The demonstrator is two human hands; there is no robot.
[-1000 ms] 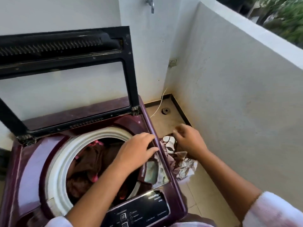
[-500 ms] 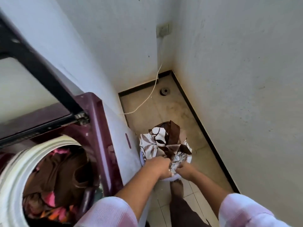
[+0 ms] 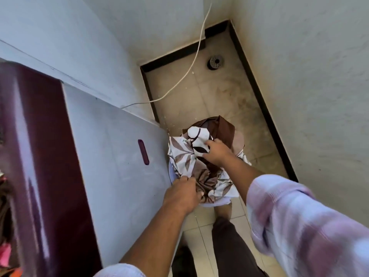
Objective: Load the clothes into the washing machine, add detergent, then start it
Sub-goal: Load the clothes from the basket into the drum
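Note:
A crumpled brown-and-white leaf-print cloth [image 3: 184,158] is heaped in a pale tub [image 3: 211,203] on the floor, right beside the washing machine. My left hand [image 3: 180,194] grips the near edge of the cloth. My right hand [image 3: 216,152] grips its white upper fold. The maroon top of the washing machine [image 3: 38,156] and its grey side panel [image 3: 115,166] fill the left. A sliver of the clothes in the drum [image 3: 5,250] shows at the left edge.
White walls close in at the right and back. A white cable [image 3: 191,64] trails across the beige tiled floor, with a round drain [image 3: 215,61] in the far corner. My dark trouser leg [image 3: 229,248] stands just below the tub.
The view has swung further right and down, off the drum. My right hand has moved from the near edge up to the cloth's white top fold; my left hand stays at the near edge.

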